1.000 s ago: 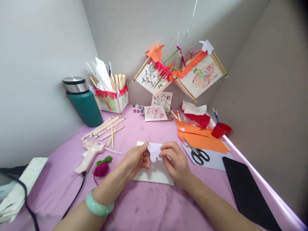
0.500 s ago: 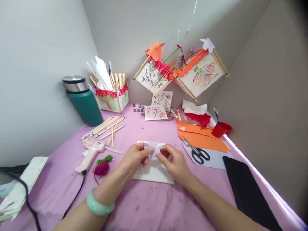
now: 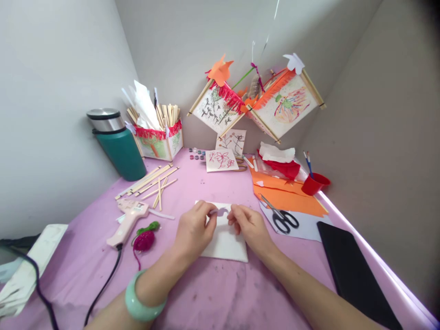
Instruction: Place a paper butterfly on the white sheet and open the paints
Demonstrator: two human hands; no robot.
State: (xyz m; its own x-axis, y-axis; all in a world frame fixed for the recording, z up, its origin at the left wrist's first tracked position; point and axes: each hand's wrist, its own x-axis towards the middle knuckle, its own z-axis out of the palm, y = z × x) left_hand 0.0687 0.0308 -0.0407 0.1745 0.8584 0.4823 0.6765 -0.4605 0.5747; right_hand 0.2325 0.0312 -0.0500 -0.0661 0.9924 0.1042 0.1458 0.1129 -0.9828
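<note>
Over at the far left corner of the pink-covered desk (image 3: 192, 298), a teal bottle (image 3: 120, 153) stands beside a red-fringed box (image 3: 154, 145) stuffed with wooden sticks. Nearer along the left, loose sticks (image 3: 150, 179) lie above a pale pink glue gun (image 3: 130, 215) and magenta yarn (image 3: 144, 241). A fringed lantern (image 3: 290, 107) hangs above the far edge. Toward the right edge I see black-handled scissors (image 3: 279, 213) on lilac paper (image 3: 304, 230), orange sheets (image 3: 285, 200), a red cup (image 3: 314, 185) holding brushes, and a flat black slab (image 3: 357, 275) reaching toward the near right corner.

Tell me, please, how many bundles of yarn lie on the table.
2: a green bundle and, just nearer the viewer, a magenta ball, between glue gun and left hand.
</note>
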